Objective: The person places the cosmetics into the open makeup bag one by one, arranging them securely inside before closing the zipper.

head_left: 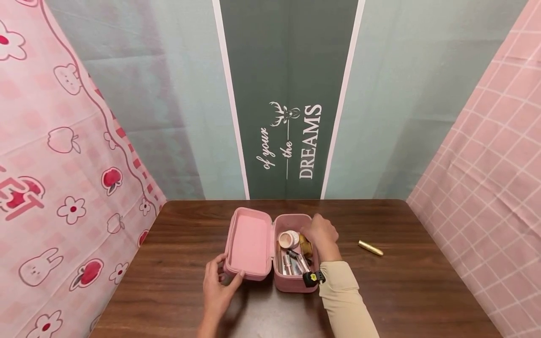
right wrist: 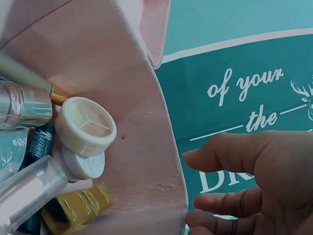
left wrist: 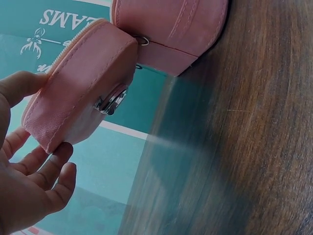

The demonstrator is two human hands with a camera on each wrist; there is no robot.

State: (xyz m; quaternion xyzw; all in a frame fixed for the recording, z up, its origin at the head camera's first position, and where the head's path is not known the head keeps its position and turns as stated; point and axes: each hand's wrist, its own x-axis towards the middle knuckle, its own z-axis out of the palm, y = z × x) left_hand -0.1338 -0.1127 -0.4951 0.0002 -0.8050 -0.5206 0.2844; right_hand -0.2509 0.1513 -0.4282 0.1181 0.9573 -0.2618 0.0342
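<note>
A pink makeup case (head_left: 296, 285) stands on the table with its lid (head_left: 251, 241) swung out to the left. My left hand (head_left: 217, 284) grips the lid's near left corner, thumb on the rim side and fingers underneath, as the left wrist view shows. My right hand (head_left: 323, 234) is at the far right rim of the case, thumb and fingers apart, nothing between them. Inside the case lie a round cream pot (right wrist: 88, 125) with a sectioned top, a gold item (right wrist: 80, 205), a clear-capped tube (right wrist: 32, 196), a dark tube (right wrist: 40, 142) and a silver-banded tube (right wrist: 36, 105).
A slim gold tube (head_left: 370, 248) lies on the brown wooden table (head_left: 405, 291), right of the case. Hanging cloths (head_left: 287, 56) close off the back and both sides. The case lid bears a metal clasp (left wrist: 111, 100).
</note>
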